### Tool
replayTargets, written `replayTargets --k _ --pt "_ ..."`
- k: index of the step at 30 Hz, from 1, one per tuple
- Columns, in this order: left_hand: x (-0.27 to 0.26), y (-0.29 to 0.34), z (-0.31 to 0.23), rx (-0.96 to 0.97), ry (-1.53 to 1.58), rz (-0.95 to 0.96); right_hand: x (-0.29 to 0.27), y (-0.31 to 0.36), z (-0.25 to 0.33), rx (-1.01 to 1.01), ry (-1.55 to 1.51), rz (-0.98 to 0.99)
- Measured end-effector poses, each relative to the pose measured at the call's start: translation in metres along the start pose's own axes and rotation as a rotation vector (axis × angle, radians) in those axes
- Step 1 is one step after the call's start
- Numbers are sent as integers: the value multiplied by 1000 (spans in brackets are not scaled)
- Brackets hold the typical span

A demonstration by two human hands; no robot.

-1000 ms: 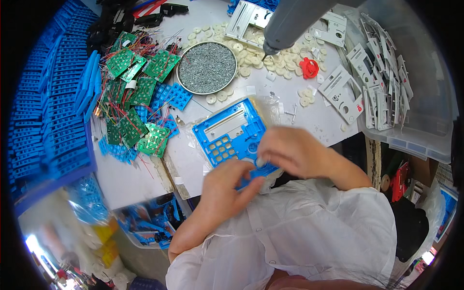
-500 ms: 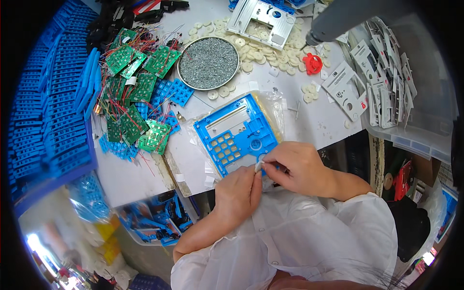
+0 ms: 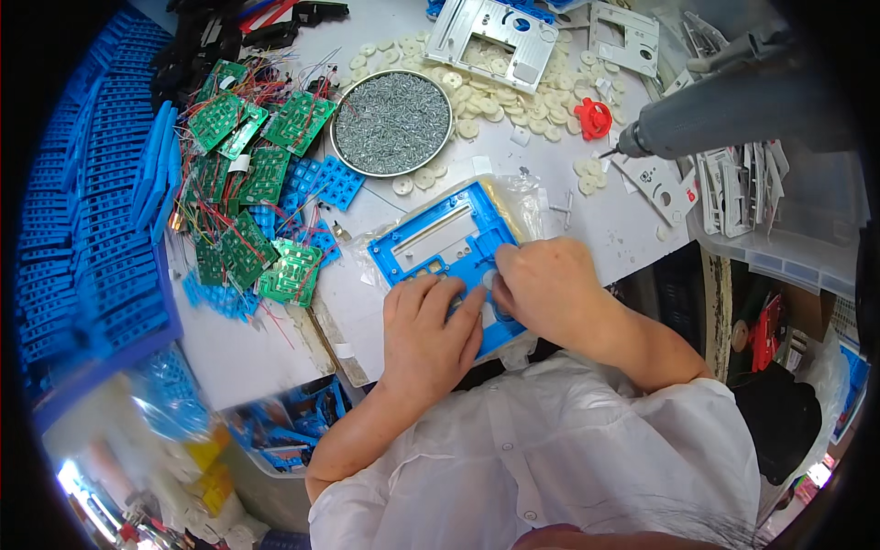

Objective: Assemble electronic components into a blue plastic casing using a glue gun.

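Observation:
A blue plastic housing with keypad holes and a long slot lies at the table's front edge, on clear plastic wrap. My left hand rests over its near-left part, covering most of the keypad holes, fingers apart and stretched across the surface. Bent and pressed together, the fingers of my right hand pinch at a small whitish piece by the housing's round recess. Its exact kind is unclear, and my fingers partly hide it.
A grey powered screwdriver hangs right of the housing. Beyond lie a round tray of screws, pale plastic discs and a red part. Green circuit boards with wires and stacked blue parts are at left; white panels at right.
Both hands have moved from the housing's near edge onto it, bringing the whitish piece to the round recess. My left fingers have spread out. The screwdriver has swung lower and closer.

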State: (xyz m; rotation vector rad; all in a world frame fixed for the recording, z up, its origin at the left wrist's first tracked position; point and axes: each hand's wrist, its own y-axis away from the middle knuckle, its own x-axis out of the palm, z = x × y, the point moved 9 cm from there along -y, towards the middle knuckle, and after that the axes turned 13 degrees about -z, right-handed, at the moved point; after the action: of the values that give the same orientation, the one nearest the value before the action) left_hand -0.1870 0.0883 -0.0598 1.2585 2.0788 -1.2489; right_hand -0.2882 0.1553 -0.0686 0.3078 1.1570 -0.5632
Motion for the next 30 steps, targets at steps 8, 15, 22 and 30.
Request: replayTargets --k 8,15,22,30 --pt "7 -3 -2 39 -55 99 1 -1 -1 49 39 24" --pt "9 -5 -3 29 -70 129 -17 -3 -14 18 -146 -73" --pt "3 -7 -3 29 -25 141 -38 14 -11 -158 -158 -125" --pt "-36 7 8 -31 -48 25 -40 28 5 -324 -220 -188"
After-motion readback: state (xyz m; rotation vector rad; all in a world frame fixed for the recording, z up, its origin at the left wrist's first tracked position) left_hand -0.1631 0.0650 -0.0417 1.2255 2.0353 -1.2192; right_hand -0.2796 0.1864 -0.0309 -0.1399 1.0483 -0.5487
